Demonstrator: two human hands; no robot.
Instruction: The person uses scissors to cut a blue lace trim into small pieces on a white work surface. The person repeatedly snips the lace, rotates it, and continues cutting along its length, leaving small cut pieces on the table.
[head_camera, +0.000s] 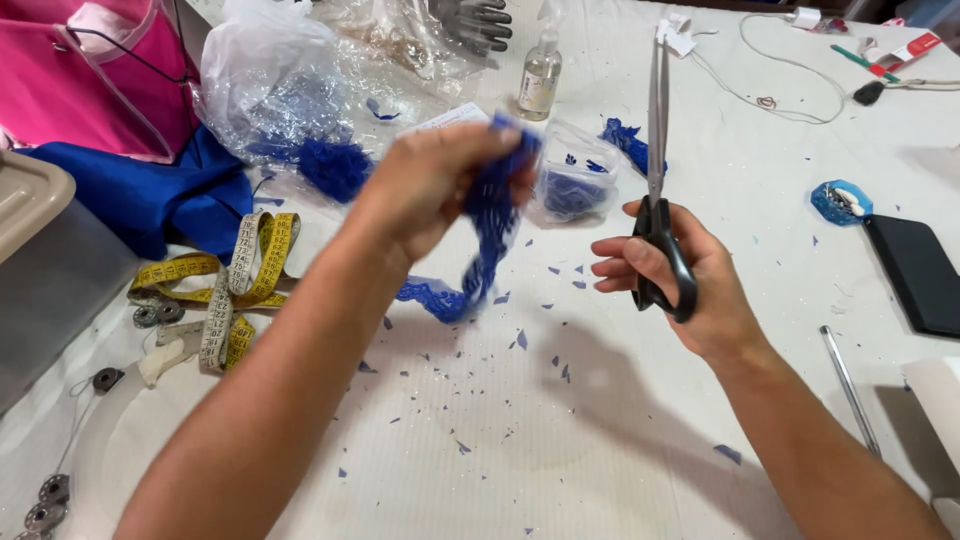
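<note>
A strip of blue lace trim (487, 245) is held up above the counter (600, 420) by the left hand (435, 185), whose fingers are closed around its upper end; the lower end hangs down and curls just over the white surface. The strip is blurred, so its exact edge cannot be made out. A pair of long scissors (657, 160) with black handles is gripped by the right hand (665, 275), fingers shut through the loops, blades together and pointed away from the body.

The main risk is judged to lie in the closeness of the blades to the left fingers: if the strip is cut while it swings, a fingertip could be nicked or the cut could wander off the lace pattern. The dangling end could also be caught by the tip and snagged. Small blue offcuts (520, 340) are scattered across the counter, and more could be swept onto the coiled measuring tapes (235, 285) at the left. The small clear spray bottle (540, 75) stands just beyond the blade tip and could be toppled by a forward thrust.
</note>
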